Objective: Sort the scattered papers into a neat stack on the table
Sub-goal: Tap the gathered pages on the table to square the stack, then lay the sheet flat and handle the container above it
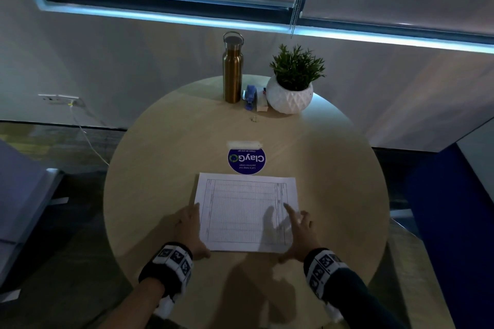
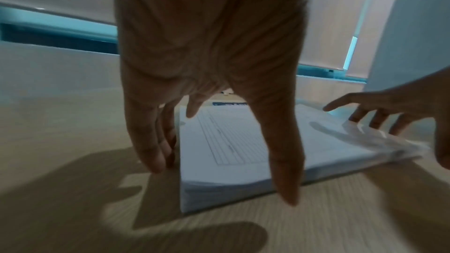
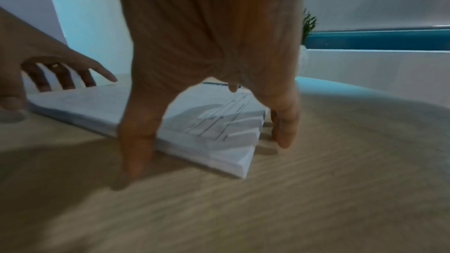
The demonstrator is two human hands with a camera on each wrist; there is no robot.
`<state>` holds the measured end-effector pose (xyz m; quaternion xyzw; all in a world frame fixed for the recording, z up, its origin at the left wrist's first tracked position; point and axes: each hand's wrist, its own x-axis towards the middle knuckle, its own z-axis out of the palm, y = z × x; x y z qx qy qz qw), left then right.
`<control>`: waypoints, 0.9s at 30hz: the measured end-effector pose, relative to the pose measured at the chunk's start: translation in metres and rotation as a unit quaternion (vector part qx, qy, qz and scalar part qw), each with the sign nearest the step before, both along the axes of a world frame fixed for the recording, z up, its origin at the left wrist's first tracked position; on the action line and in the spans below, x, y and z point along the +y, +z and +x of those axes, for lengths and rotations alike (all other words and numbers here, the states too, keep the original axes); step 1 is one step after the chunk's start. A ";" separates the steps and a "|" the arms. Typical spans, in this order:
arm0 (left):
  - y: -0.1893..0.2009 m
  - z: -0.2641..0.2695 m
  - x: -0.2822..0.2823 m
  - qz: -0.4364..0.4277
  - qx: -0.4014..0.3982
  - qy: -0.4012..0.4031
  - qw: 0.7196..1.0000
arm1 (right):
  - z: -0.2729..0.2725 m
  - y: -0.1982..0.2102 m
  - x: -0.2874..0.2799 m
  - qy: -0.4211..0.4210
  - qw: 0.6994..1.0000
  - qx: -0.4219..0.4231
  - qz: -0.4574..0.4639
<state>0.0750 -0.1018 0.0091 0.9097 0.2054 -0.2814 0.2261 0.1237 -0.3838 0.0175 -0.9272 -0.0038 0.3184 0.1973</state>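
A stack of white printed papers [image 1: 246, 211] lies flat on the round wooden table [image 1: 160, 168], near its front edge. My left hand [image 1: 191, 231] stands against the stack's left edge, fingers straight and thumb at the near left corner. My right hand [image 1: 300, 233] is at the right edge with fingers spread and thumb by the near right corner. In the left wrist view the left hand [image 2: 209, 55] straddles the stack [image 2: 231, 141], whose right side looks slightly fanned and blurred under the right hand [image 2: 401, 103]. The right wrist view shows the right hand [image 3: 207, 45] straddling the stack's corner [image 3: 214, 122].
A gold bottle [image 1: 232, 72], a blue stapler [image 1: 250, 97], a small box [image 1: 261, 104] and a potted plant [image 1: 291, 88] stand at the table's far edge. A round blue sticker [image 1: 246, 160] lies just beyond the stack. A small clip [image 1: 253, 119] lies near the stapler.
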 end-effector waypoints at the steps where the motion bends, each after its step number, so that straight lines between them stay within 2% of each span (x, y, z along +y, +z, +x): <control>1: 0.003 -0.002 -0.003 0.026 0.026 -0.024 0.999 | -0.004 -0.001 0.000 0.019 1.000 0.007 -0.022; 4: 0.007 0.001 -0.007 0.096 0.051 -0.073 0.991 | -0.010 -0.004 0.000 0.002 0.999 -0.032 -0.023; 10: 0.012 0.000 -0.010 0.115 0.025 -0.093 0.989 | -0.011 0.002 0.005 -0.012 0.999 -0.032 -0.013; 15: 0.022 0.001 -0.008 0.090 0.018 -0.081 0.992 | 0.003 0.013 -0.005 0.022 0.998 0.032 -0.053; 19: 0.031 0.021 -0.014 0.035 -0.028 -0.107 0.993 | 0.047 0.040 -0.028 0.061 0.991 0.050 -0.109; 23: 0.025 0.048 -0.031 0.028 -0.026 -0.160 0.986 | 0.114 0.069 -0.032 0.041 0.990 -0.029 -0.128; 27: 0.013 0.062 -0.049 0.014 0.031 -0.176 0.984 | 0.185 0.076 -0.002 0.037 0.987 -0.152 -0.048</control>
